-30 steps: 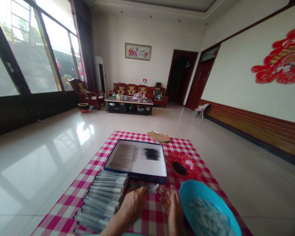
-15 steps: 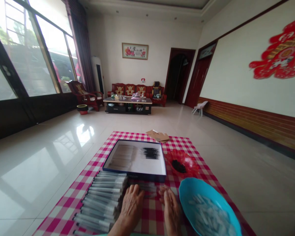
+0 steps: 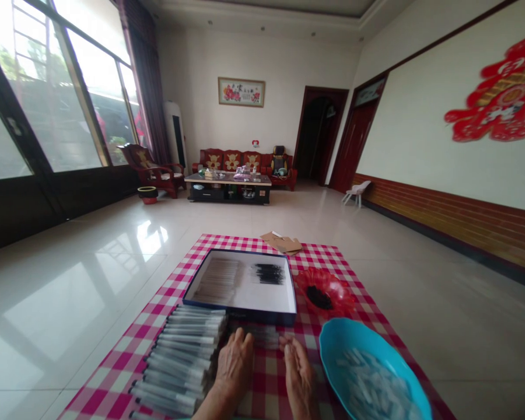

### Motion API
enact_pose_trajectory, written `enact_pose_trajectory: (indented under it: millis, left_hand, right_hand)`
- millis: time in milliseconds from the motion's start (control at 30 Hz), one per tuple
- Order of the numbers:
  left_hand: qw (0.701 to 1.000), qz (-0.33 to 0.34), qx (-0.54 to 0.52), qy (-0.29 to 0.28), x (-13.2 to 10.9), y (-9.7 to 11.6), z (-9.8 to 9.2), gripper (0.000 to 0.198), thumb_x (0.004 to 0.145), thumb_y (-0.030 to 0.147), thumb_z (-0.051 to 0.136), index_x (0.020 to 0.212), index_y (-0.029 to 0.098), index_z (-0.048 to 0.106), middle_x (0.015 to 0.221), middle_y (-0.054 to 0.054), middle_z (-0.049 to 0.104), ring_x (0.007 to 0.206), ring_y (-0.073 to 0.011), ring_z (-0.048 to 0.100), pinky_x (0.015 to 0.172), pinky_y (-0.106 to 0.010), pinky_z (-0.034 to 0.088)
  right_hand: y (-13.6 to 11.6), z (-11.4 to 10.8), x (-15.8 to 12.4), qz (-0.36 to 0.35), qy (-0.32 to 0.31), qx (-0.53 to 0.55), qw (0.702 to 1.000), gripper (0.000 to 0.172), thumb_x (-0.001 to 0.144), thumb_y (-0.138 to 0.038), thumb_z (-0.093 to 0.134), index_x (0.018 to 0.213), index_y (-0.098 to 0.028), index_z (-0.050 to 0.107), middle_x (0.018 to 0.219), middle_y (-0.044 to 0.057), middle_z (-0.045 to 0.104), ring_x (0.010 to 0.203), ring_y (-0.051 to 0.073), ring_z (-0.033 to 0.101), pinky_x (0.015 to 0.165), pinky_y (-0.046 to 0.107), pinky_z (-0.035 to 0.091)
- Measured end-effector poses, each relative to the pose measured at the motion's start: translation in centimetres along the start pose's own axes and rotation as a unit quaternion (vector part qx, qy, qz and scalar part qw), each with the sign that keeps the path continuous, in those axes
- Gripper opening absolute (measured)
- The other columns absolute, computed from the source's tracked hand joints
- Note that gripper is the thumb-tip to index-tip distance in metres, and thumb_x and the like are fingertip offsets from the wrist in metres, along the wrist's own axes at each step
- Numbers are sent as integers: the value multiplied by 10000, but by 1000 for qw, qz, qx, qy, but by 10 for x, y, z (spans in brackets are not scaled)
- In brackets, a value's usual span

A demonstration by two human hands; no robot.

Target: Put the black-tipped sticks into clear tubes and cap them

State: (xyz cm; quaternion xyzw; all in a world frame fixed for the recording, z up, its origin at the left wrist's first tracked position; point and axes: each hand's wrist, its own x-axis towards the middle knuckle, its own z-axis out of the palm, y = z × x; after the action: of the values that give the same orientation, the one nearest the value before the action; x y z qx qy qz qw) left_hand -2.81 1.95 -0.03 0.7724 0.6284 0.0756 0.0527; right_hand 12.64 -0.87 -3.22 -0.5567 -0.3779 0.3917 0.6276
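With my left hand (image 3: 235, 366) and right hand (image 3: 298, 376) open and flat on the red-checked desk (image 3: 268, 382), flanking the small bundle of clear plastic pen tubes (image 3: 262, 336) near the shallow blue box (image 3: 245, 318), I'd squeeze inward evenly to keep the tubes parallel.

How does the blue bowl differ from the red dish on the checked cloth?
The blue bowl is plain and opaque; the red dish looks glossy with a wavy rim. The blue bowl holds many pale small pieces; the red dish a small dark heap. The blue bowl sits beside the right hand; the red dish lies farther off, by the shallow box. Both rest on the checked cloth.
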Motion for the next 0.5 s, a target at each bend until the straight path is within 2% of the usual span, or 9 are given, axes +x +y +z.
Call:
enact_pose_trajectory:
  millis: [167, 333, 400, 500]
  left_hand:
    - [1000, -13, -13, 3, 3, 1, 0, 279, 887, 108, 365, 978, 192, 615, 1000, -74, 609, 938, -210, 573, 734, -281, 413]
    - [1000, -7, -17, -20, 0, 3, -4, 291, 894, 122, 351, 999, 195, 613, 1014, -80, 612, 943, -218, 573, 738, -294, 424]
    - [1000, 8, -18, -14, -1, 2, -14, 260, 896, 147, 373, 990, 201, 609, 1008, -77, 607, 937, -216, 574, 733, -293, 427]
    - [999, 30, -22, 11, 7, -8, -44, 228, 911, 189, 384, 923, 219, 610, 953, -52, 607, 895, -191, 586, 707, -271, 431]
  right_hand:
    - [4, -1, 0, 6, -9, -16, 1000, 533, 703, -601, 639, 1061, -207, 678, 1065, 84, 706, 1060, 285, 606, 953, 381, 440]
    - [3, -1, 3, 11, 2, -34, 999, 591, 639, -667, 642, 998, -202, 702, 1014, 95, 724, 1047, 312, 617, 929, 394, 465]
    - [6, 0, 4, 14, 7, -41, 999, 609, 628, -686, 632, 987, -199, 703, 1016, 98, 724, 1048, 316, 618, 924, 397, 472]
    - [12, 4, 2, 6, 29, -48, 998, 615, 669, -682, 590, 1014, -181, 684, 1027, 100, 719, 1038, 306, 624, 926, 393, 473]
